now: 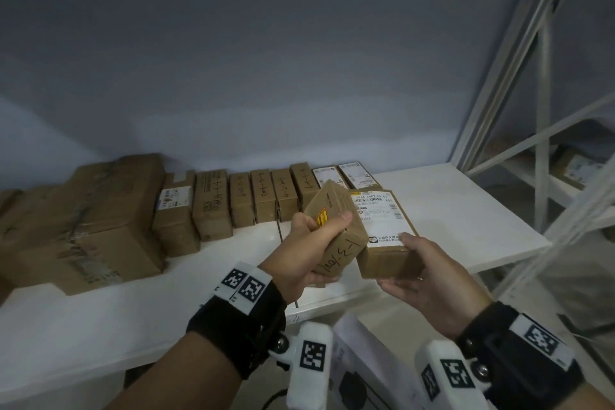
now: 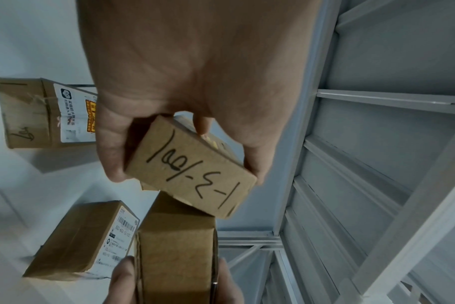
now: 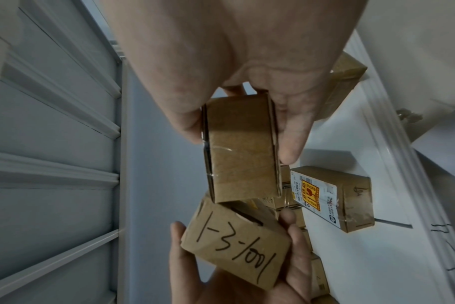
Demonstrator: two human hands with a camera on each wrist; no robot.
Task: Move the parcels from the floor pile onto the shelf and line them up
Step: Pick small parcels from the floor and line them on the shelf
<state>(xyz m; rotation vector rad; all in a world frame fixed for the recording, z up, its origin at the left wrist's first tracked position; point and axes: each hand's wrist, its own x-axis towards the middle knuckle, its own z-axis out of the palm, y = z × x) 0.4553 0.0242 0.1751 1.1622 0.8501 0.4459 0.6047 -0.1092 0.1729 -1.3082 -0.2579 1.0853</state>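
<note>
Nearest you, your left hand (image 1: pixel 307 250) grips a small brown parcel marked "1-3-1001" (image 1: pixel 336 226), thumb across its top face by a yellow sticker, fingers curled under it. The box is tilted, its handwritten end facing you, as the left wrist view shows plainly. Your right hand (image 1: pixel 429 280) holds a second parcel with a white shipping label (image 1: pixel 386 236), thumb on the label's near edge and fingers wrapped beneath. The two parcels touch along their inner sides, the marked one leaning against and slightly over the labelled one. Both are held in the air above the front part of the white shelf (image 1: pixel 466 210), not set down on it.

Beyond your hands, a row of parcels (image 1: pixel 263 195) stands along the back of the shelf against the blue-grey wall (image 1: pixel 266 76), narrow boxes side by side with handwriting on top. Two flatter parcels with white labels (image 1: pixel 342 175) end the row on the right, just behind the ones you hold. At the left end sit larger taped cartons (image 1: pixel 100 220). To the far right, a white metal rack frame (image 1: pixel 539 110) stands beside the shelf.
</note>
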